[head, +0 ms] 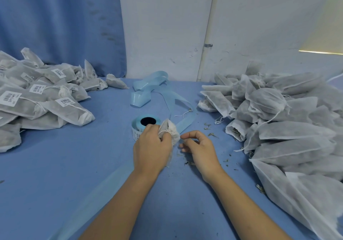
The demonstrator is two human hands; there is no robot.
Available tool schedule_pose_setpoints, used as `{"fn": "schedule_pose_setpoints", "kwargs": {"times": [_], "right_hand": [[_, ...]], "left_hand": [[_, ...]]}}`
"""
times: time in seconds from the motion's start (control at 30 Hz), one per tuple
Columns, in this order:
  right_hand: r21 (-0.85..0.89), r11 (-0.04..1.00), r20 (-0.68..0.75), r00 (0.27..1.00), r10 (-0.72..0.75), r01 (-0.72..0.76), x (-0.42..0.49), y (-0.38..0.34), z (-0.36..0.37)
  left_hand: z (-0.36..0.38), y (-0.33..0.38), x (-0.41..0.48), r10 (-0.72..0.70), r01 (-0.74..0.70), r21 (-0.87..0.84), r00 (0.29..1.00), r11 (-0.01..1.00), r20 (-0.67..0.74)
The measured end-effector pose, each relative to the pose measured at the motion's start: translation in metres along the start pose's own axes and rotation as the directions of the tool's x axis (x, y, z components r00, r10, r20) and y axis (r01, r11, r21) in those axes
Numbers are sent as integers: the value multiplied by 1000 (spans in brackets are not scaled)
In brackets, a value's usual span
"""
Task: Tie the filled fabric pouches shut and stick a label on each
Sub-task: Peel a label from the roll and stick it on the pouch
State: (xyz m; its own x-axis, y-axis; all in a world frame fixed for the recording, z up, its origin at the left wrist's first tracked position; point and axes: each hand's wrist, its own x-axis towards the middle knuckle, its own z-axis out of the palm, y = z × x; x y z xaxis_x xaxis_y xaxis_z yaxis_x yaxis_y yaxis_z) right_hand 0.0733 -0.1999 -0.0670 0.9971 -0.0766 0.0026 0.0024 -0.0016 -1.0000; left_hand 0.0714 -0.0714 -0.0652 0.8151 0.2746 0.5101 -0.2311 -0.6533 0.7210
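Pouch (169, 131), white gauzy fabric, neck bunched, gripped by left hand (151, 147); right hand (197, 146) curled beside, hold unclear.

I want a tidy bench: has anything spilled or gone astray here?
Yes. Dried herb crumbs lie scattered on the blue tablecloth around the right hand, and spent label backing sprawls tangled behind the label roll.
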Motion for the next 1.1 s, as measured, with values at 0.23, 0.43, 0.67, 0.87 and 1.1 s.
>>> {"fn": "schedule_pose_setpoints", "kwargs": {"times": [0.23,0.43,0.67,0.87,1.1], "right_hand": [[142,990,-39,999,-20,25,4,-1,0],[406,912,39,998,41,-53,8,-6,-10],[617,787,-122,984,130,-27,14,-3,-13],[-99,981,-344,919,-191,167,9,1,-18],[-210,942,-30,961,-274,262,2,-1,-12]], "left_hand": [[-4,13,-2,48,83,-492,968,867,248],[-5,25,-5,116,159,-658,928,736,354],[-8,14,-1,12,197,-648,953,736,303],[-6,11,3,-93,352,-653,913,671,396],[-5,8,4,-121,401,-623,889,671,442]]}}
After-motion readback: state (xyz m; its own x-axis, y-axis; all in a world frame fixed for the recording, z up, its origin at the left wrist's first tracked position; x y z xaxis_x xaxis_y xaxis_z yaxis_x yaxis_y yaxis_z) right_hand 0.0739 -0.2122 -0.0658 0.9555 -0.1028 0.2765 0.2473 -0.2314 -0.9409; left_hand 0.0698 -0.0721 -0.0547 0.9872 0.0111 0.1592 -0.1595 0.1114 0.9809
